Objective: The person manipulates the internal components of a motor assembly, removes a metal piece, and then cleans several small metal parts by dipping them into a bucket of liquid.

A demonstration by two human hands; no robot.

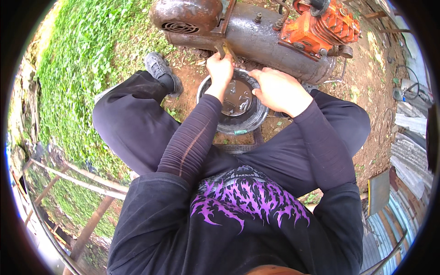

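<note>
Between my bent legs stands a round basin [262, 117] with a grey rim and dark, murky liquid inside. My left hand [220, 72] is closed over the basin's far left side. Out of that fist sticks a tan, two-pronged piece [224, 47]; its kind is not clear, and my fingers hide the rest of it. On the right, my right hand [283, 91] grips the basin's rim, with thumb and index finger reaching over the inner edge. The other fingers of that hand are mostly hidden.
A rusty air compressor [256, 39] with a grey tank and orange pump head [321, 30] lies just beyond the basin. Grass [82, 87] covers the left side. Corrugated sheets [410, 151] line the right edge. A wooden frame [91, 224] stands at lower left.
</note>
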